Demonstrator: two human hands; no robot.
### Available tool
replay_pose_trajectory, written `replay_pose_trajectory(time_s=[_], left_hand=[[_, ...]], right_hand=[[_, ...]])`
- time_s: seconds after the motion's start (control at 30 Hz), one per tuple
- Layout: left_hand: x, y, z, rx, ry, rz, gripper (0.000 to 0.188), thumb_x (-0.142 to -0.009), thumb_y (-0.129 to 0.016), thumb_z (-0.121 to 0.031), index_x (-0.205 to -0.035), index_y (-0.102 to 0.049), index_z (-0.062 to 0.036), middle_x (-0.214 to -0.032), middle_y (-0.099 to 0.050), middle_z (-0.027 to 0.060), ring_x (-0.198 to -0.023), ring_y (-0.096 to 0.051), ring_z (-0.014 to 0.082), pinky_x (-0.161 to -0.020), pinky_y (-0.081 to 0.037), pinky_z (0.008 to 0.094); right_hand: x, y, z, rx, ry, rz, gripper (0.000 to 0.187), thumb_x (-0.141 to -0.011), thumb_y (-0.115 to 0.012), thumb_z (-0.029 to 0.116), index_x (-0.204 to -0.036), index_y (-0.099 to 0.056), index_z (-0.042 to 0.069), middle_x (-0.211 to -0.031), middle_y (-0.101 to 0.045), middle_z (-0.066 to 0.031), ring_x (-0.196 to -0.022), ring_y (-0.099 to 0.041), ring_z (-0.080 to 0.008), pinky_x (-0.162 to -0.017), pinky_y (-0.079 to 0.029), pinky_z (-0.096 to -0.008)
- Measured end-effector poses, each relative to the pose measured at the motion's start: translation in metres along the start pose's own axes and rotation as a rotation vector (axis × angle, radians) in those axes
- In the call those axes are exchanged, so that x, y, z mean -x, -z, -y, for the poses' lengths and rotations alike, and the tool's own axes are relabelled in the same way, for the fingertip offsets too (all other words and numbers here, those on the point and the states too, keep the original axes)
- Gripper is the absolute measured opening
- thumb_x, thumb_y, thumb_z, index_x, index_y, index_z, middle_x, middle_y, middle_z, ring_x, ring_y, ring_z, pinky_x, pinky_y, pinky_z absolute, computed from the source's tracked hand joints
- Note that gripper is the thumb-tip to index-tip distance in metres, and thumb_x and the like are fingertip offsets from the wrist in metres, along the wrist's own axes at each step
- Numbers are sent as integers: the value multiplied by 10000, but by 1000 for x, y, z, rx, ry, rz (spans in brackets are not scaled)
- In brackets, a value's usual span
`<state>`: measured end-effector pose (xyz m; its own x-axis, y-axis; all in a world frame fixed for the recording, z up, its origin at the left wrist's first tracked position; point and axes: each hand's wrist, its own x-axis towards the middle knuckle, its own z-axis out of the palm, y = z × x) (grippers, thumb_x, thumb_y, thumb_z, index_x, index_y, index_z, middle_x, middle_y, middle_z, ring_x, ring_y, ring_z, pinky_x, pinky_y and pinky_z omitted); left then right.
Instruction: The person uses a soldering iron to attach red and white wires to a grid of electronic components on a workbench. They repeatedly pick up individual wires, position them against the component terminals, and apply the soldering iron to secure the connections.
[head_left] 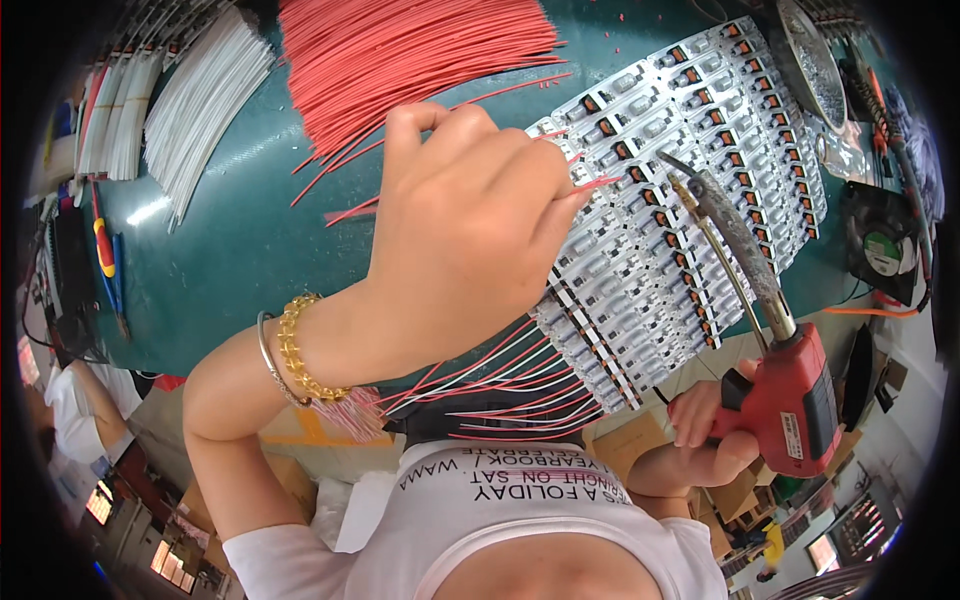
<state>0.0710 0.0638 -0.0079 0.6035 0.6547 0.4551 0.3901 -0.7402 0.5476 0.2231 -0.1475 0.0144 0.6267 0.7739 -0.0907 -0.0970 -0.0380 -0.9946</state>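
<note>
My left hand [470, 215] is closed in a pinch over the left part of a panel of small circuit boards [650, 130]. Thin red wire [600, 184] sticks out past its fingertips, with more ends behind the knuckles. My right hand [715, 430] grips a red soldering gun [795, 400] at the panel's near right. Its bent metal tip, with a thin brass-coloured tube alongside, points up-left over the boards, a short gap from the wire ends. Orange-and-black parts sit in rows on the panel. Red and white wires [520, 390] trail from its near left edge toward my body.
A large pile of red wires [410, 55] lies at the back, with white wires [205, 110] to its left. A red-and-yellow-handled tool [104, 245] rests at far left. On the right are a metal dish [812, 65] and a small black fan [880, 240]. Another person [85, 410] is beyond the left.
</note>
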Motion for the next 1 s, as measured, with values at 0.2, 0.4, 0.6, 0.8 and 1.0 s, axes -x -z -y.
replay_pose_trajectory(time_s=[0.2, 0.4, 0.6, 0.8, 1.0], left_hand=[[-5, -4, 5, 46, -27, 42, 174, -666, -717, -18, -643, -557, -83, -585, -504, -4, -584, -454, 171, -675, -325, 320], [-3, -1, 7, 56, -12, 36, 172, -655, -706, 6, -640, -554, -74, -580, -508, 0, -578, -457, 171, -670, -329, 314], [-2, -3, 7, 50, -32, 30, 165, -646, -706, 12, -644, -562, -68, -581, -512, 1, -577, -461, 169, -665, -331, 310], [-3, -1, 7, 36, -46, 35, 163, -654, -708, 6, -641, -562, -66, -583, -516, 4, -574, -461, 168, -660, -331, 307], [-3, 1, 7, 15, -42, 87, 142, -653, -717, 3, -653, -586, -54, -626, -534, 12, -583, -471, 172, -646, -340, 299]], right_hand=[[-2, 23, -11, 23, 58, 234, 734, -805, -619, 535, -1174, -410, -64, -476, -449, 0, -373, -409, -107, -378, -329, -235], [3, 10, -7, 67, -51, 117, 674, -788, -655, 507, -1108, -453, -51, -481, -466, -16, -373, -416, -118, -386, -334, -239], [7, 13, -11, 178, 44, 114, 641, -800, -656, 478, -1108, -470, -52, -485, -475, -20, -381, -432, -119, -403, -349, -242], [7, 7, -8, 125, 73, 84, 664, -822, -632, 472, -1156, -443, -69, -479, -469, -16, -379, -427, -118, -404, -351, -248], [7, 7, -9, 123, 57, 83, 716, -813, -618, 518, -1169, -430, -74, -459, -437, -3, -372, -405, -114, -401, -346, -248]])
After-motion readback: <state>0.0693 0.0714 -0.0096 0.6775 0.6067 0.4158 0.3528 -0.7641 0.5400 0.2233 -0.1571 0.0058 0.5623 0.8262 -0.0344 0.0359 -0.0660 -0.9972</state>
